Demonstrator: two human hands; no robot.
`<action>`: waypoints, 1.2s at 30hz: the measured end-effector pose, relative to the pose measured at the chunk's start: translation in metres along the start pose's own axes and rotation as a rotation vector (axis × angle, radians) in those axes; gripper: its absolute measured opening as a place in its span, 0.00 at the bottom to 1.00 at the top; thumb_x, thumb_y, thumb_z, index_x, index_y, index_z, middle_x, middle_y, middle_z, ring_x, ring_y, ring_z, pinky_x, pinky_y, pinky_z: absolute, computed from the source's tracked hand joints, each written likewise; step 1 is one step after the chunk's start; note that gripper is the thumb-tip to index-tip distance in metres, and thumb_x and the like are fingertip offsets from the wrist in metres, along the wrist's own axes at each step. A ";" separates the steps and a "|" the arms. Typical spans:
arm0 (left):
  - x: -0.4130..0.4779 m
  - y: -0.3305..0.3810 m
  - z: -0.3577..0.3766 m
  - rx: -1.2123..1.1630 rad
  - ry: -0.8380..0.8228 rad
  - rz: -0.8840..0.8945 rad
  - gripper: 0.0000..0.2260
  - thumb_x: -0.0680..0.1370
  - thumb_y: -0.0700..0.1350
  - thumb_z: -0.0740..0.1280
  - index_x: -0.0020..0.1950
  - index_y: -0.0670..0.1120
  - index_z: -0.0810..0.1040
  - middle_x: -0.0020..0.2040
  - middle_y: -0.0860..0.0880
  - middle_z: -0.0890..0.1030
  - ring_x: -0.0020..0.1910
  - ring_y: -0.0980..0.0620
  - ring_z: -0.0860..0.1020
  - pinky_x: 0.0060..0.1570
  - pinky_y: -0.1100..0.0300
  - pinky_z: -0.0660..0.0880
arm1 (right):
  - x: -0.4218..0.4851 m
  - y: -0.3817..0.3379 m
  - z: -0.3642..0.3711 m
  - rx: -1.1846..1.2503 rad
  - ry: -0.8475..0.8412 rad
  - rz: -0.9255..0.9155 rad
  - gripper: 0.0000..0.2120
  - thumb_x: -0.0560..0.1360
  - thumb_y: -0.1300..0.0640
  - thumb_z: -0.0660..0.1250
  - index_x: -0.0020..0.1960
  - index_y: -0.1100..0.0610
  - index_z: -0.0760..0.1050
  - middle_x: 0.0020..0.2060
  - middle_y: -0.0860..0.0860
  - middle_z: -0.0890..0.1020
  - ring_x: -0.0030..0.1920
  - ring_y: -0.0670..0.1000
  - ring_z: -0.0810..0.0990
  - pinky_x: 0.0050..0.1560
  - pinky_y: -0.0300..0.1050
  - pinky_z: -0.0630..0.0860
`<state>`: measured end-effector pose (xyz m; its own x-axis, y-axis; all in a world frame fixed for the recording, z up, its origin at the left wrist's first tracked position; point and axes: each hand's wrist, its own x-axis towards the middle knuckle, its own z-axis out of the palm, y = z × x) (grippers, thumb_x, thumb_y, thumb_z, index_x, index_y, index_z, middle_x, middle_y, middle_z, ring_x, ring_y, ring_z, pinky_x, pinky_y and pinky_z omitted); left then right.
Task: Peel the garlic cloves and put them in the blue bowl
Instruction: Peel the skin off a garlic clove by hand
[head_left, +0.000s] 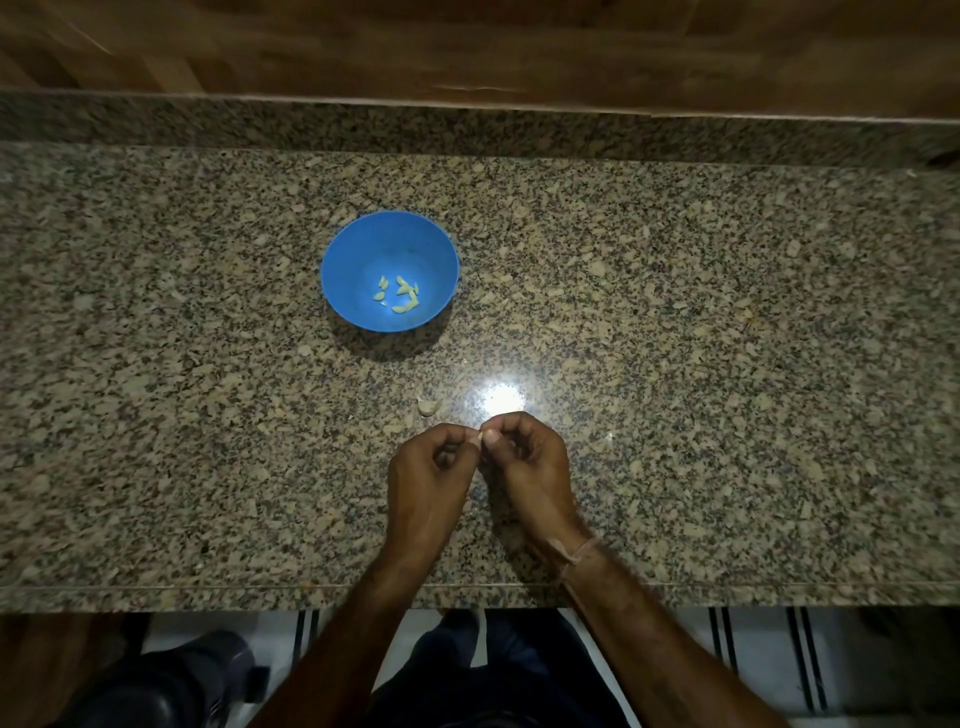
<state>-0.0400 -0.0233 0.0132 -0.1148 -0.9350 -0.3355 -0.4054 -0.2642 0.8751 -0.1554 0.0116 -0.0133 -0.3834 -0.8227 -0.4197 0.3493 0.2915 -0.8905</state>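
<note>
The blue bowl (353, 249) stands on the speckled granite counter, left of centre, with several pale peeled cloves (398, 294) lying in its bottom. Nearer to me, my left hand (428, 483) and my right hand (530, 467) meet fingertip to fingertip over the counter. Both pinch a small pale garlic clove (477, 437) that shows only as a sliver between the fingers. An unpeeled clove (428, 406) lies on the counter just beyond my left hand.
The granite counter (727, 364) runs across the whole view, with a raised granite lip and a wooden wall behind. Its front edge lies under my forearms. A bright light reflection sits just beyond my hands. Small bits of skin lie near my hands.
</note>
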 end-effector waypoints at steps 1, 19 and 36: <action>0.000 -0.001 0.000 0.003 0.008 -0.007 0.04 0.80 0.47 0.72 0.50 0.52 0.86 0.43 0.56 0.87 0.44 0.56 0.85 0.47 0.47 0.83 | -0.001 0.000 0.000 -0.015 -0.002 -0.016 0.03 0.81 0.66 0.68 0.50 0.64 0.80 0.43 0.61 0.84 0.47 0.60 0.83 0.56 0.65 0.82; 0.004 -0.004 -0.003 -0.158 -0.051 -0.138 0.06 0.77 0.51 0.73 0.46 0.50 0.87 0.42 0.50 0.87 0.46 0.47 0.86 0.52 0.40 0.83 | -0.002 0.002 0.004 0.068 0.031 0.059 0.05 0.83 0.63 0.69 0.52 0.65 0.80 0.44 0.59 0.83 0.47 0.57 0.81 0.53 0.56 0.79; 0.006 -0.004 0.000 -0.099 -0.001 -0.090 0.04 0.77 0.43 0.74 0.44 0.51 0.87 0.40 0.53 0.87 0.42 0.50 0.85 0.46 0.47 0.83 | -0.001 0.004 -0.002 -0.090 0.014 -0.056 0.05 0.82 0.59 0.69 0.51 0.61 0.81 0.48 0.63 0.84 0.53 0.70 0.83 0.58 0.70 0.81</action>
<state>-0.0386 -0.0282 0.0076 -0.0832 -0.9062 -0.4145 -0.3222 -0.3691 0.8718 -0.1553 0.0142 -0.0173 -0.4119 -0.8322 -0.3711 0.2494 0.2887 -0.9244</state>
